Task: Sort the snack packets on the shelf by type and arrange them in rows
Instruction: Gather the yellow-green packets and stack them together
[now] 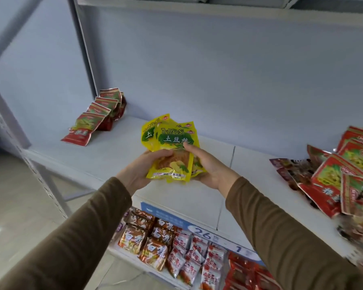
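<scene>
While both hands hold the same fanned bundle above the shelf [105,155], the step in hand reads as squaring up the yellow packets [172,147] before setting them down as a row.

Item: yellow packets, several, overlapped, printed faces toward the camera, held in the air over the middle of the shelf, touching no other stock.
Left hand [144,167]: fingers curled under the lower left edge of the bundle, thumb across the front.
Right hand [208,166]: cupped round the lower right edge, one finger raised against the front packet's face.
Item: red packets, sorted row [96,116], leaning one on the next, far left of the shelf against the back wall.
Item: unsorted heap of red packets [344,174], right end of the shelf, mixed with darker ones.

Handling note, as judgement: tap the bottom edges level between the palms first, since slick film packets slide out of a fan easily. Place the row just beside the red row, parallel to it, faces forward, leaning back at the same tilt. Release one hand only once the bundle rests on the shelf board, or the front packet may slip out.
</scene>
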